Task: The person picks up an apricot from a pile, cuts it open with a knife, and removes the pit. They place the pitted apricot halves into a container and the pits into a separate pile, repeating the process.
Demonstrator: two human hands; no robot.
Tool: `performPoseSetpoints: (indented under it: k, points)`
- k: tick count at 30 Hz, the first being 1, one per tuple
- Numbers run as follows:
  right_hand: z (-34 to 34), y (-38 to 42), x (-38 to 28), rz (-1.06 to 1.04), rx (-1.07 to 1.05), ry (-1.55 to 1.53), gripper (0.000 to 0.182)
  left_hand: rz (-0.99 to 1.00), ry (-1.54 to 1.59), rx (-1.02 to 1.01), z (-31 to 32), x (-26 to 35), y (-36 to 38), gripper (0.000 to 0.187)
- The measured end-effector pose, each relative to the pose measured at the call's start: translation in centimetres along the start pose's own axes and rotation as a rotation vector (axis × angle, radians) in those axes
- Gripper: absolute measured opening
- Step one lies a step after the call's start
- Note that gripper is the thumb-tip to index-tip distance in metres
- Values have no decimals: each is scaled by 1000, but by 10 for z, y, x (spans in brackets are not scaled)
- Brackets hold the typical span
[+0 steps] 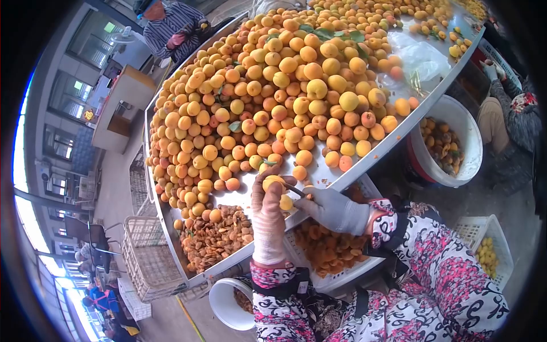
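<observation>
My left hand (268,214), in a pale glove with a stained finger area, is closed around a yellow-orange apricot (274,182). My right hand (339,211), in a grey glove, grips a slim dark tool (295,190) whose tip reaches the held fruit; I cannot tell what kind of tool it is. Another apricot (286,202) shows just below, between the two hands. Both hands are over the near edge of a metal table (242,196) heaped with apricots (273,91). Left of my left hand, brown apricot pits (216,239) lie in a pile on the table.
Under the table edge stands a crate of orange apricot pieces (330,248). A white bucket (231,305) is at lower left, a larger bucket (470,154) of dark fruit scraps at right. Plastic crates (149,245) stand left. One person (176,31) works across the table, another (518,114) at right.
</observation>
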State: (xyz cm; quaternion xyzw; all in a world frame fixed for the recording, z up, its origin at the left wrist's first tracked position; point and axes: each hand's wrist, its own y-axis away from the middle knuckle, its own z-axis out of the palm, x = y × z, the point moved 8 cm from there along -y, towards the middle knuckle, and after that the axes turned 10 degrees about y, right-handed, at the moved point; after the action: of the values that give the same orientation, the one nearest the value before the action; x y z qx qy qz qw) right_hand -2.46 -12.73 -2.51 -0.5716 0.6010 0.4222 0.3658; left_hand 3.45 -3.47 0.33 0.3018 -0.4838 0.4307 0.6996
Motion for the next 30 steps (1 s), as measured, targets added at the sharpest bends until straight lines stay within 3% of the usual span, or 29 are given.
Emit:
performPoseSetpoints:
  k: [2, 3, 4, 6, 8, 9, 12, 14, 15, 18, 20, 24, 26, 28, 30]
  points:
    - [0, 7, -7, -13, 149, -22, 37, -223, 619, 118, 9, -30, 7, 50]
    - [0, 8, -5, -9, 195, 34, 37, -236, 622, 278, 9, -37, 9, 53]
    - [0, 8, -4, -10, 195, 33, 37, -236, 621, 278, 7, -38, 7, 53]
    - [-3, 6, 0, 23, 177, 14, 37, -264, 612, 245, 5, -42, 3, 47]
    - [-10, 1, 4, 20, 147, 48, 38, -58, 330, 132, 2, -19, -4, 45]
    - [-12, -1, 6, 14, 117, 81, 38, -72, 192, 27, 3, -12, -6, 47]
    - [-12, -2, 0, -20, 75, 49, 39, 28, -14, 49, 8, 1, 1, 41]
    - [-2, 2, 4, -74, 256, -60, 40, -56, 179, 135, 14, -13, 9, 43]
    - [0, 6, 1, -34, 217, 38, 36, -141, 330, 245, 15, -26, 12, 49]
    - [0, 8, 4, 39, 203, 97, 36, -221, 503, 285, 9, -43, 11, 45]
    - [-5, 9, 6, -15, 280, 70, 37, -125, 357, 253, 3, -33, 7, 45]
    - [-7, 8, -1, 4, 202, 91, 35, 81, 53, 206, -2, -7, 2, 40]
    - [-7, 10, -4, 21, 242, 147, 34, 106, 39, 248, -3, -8, 2, 36]
    - [-7, 9, -6, 16, 242, 121, 35, -38, 295, 294, 0, -23, 6, 35]
    - [-6, 7, -8, 9, 243, 97, 35, -19, 303, 289, 2, -21, 6, 33]
